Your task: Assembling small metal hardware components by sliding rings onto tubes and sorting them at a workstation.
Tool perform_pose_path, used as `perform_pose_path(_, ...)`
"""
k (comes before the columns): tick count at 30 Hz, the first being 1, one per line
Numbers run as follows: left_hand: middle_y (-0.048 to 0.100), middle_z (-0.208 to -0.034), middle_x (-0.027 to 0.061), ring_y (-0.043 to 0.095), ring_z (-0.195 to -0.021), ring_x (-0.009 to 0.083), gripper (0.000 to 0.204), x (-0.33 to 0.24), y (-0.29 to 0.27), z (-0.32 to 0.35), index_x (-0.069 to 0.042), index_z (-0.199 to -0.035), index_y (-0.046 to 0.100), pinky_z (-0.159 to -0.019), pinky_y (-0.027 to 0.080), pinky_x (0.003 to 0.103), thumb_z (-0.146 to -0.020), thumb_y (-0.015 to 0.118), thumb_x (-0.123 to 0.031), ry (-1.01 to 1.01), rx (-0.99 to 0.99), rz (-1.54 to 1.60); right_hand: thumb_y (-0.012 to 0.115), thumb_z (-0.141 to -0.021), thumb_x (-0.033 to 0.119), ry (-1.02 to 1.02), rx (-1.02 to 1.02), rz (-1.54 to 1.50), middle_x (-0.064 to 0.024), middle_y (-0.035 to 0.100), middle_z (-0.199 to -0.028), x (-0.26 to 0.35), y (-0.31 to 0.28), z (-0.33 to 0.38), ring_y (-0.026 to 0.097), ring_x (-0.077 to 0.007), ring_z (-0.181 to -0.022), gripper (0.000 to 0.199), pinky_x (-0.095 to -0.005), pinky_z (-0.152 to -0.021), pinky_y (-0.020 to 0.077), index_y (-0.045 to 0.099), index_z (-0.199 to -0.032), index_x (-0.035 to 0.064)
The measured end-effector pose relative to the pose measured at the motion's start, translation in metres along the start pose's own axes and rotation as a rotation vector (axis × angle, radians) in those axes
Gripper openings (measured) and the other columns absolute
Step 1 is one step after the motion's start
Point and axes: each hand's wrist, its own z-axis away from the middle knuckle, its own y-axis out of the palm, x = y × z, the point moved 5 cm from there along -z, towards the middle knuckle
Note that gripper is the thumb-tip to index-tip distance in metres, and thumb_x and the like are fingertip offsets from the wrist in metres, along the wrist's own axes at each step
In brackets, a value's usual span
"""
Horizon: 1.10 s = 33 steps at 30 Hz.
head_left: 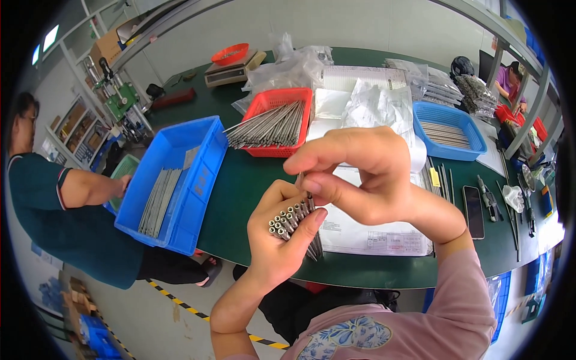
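Note:
My left hand [271,249] is wrapped round a bundle of slim metal rods [288,219], held over the table's front edge. Their round, hollow ends face up toward me, and the lower ends poke out below my thumb. Just above the bundle, my right hand [369,174] pinches a thin metal piece [308,195] between thumb and forefinger. It stands at the edge of the bundle; whether it is one of the rods or a separate part I cannot make out. Beneath my hands lies a printed drawing sheet [366,231].
On the green table [240,198] stand a red basket [277,96] of rods, a large blue bin [201,174] with rods, and a light-blue basket [453,109]. A phone [473,212] and calipers [489,198] lie right. Another person [72,222] stands at the left.

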Motion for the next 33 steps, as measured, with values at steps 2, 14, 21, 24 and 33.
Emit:
perform_pose_path(2,0.050,-0.079,0.0043,0.046,-0.067,0.0103,0.013,-0.001,-0.001,-0.001,0.005,-0.084,0.060,-0.057,0.037,0.023,-0.078,0.066,-0.004,0.015,-0.030,-0.022,0.061,-0.073,-0.009,0.135,-0.029,-0.096,-0.0091,0.064,-0.072,-0.005,0.000,0.001,0.062,-0.0113,-0.061,0.019,-0.0214,-0.054,0.0491,0.063,-0.091,-0.0032)
perform_pose_path(14,0.051,-0.079,0.0048,0.047,-0.066,0.0113,0.011,-0.004,0.000,0.001,0.004,-0.083,0.060,-0.057,0.037,0.023,-0.077,0.065,-0.004,0.046,-0.009,-0.030,0.062,-0.068,-0.009,-0.117,-0.048,0.130,-0.0089,0.063,-0.068,0.007,0.000,0.002,0.062,-0.0169,-0.057,0.023,-0.0225,-0.052,0.0476,0.064,-0.090,-0.0016)
perform_pose_path(21,0.050,-0.079,0.0048,0.047,-0.067,0.0108,0.012,-0.005,0.001,0.000,0.005,-0.083,0.060,-0.058,0.037,0.023,-0.077,0.065,-0.004,0.035,-0.008,-0.022,0.061,-0.071,-0.006,-0.097,-0.042,0.187,-0.0105,0.064,-0.074,0.008,0.000,0.002,0.061,-0.0166,-0.058,0.020,-0.0242,-0.052,0.0475,0.064,-0.090,-0.0009)
perform_pose_path(24,0.050,-0.079,0.0046,0.047,-0.067,0.0105,0.011,-0.007,0.001,0.003,0.006,-0.082,0.060,-0.057,0.037,0.022,-0.077,0.065,-0.003,0.013,-0.035,-0.006,0.061,-0.074,-0.005,-0.092,-0.003,0.117,-0.0103,0.065,-0.077,0.009,0.000,0.001,0.061,-0.0143,-0.059,0.017,-0.0235,-0.052,0.0478,0.064,-0.091,-0.0017)
perform_pose_path(33,0.050,-0.079,0.0048,0.046,-0.067,0.0105,0.013,-0.006,0.002,0.001,0.007,-0.081,0.060,-0.058,0.037,0.022,-0.077,0.065,-0.004,0.040,0.022,-0.079,0.062,-0.070,0.001,0.169,0.040,0.064,-0.0104,0.061,-0.066,0.006,-0.007,-0.010,0.062,-0.0209,-0.061,0.006,-0.0262,-0.053,0.0467,0.060,-0.076,0.0003)
